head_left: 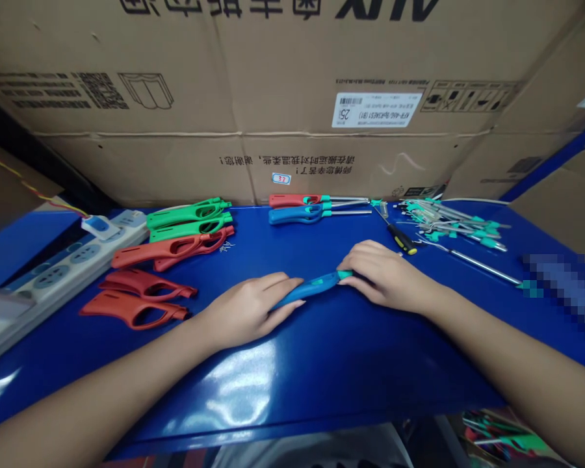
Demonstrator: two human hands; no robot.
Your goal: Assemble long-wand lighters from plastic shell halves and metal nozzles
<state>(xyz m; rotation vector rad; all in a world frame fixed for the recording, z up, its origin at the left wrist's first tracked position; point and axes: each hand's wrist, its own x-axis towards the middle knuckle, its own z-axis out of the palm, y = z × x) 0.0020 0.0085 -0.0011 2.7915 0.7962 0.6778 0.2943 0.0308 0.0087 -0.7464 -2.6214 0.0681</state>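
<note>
My left hand is wrapped round the handle end of a blue gas lighter, held above the blue table. At the lighter's green front end, my right hand pinches with thumb and fingers; its metal tube, if there, is hidden by that hand. Several green lighter handles and red lighter handles lie to the left without tubes. Behind my hands rest a red lighter and another blue lighter, both with metal tubes. A pile of metal tubes with green collars lies at the right.
A white power strip with a plug runs along the left side. A black and yellow screwdriver and a single tube lie at the right. A cardboard wall stands behind. Below the table's right front is a box of lighter parts.
</note>
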